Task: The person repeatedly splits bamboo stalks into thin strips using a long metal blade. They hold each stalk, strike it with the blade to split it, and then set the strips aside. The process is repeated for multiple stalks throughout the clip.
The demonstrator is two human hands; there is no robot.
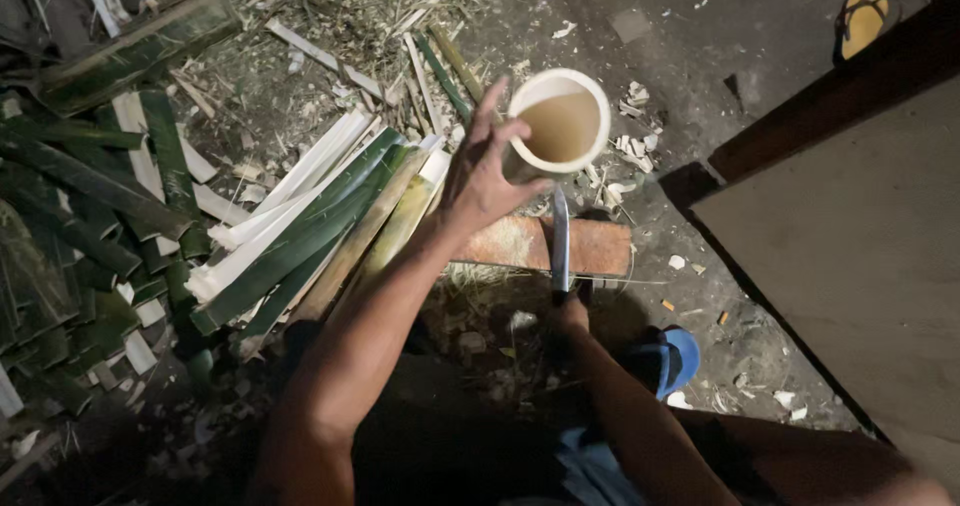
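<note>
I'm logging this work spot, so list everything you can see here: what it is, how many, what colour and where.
bamboo tube: one, pale cream, hollow end up, upper centre, steadied by the left hand
knife: one, grey blade, upright at the tube's near side, over the block
block: one, reddish-brown, flat on the ground under the tube
split bamboo strips: many, green and cream, heaped at left
chips and shavings: many, pale, scattered on the dirt
sandal: one, yellow, top right
blue sandal: one, lower centre
wooden panel: one, brown, right
left hand: fingers on the tube's rim
right hand: grips the knife handle
</note>
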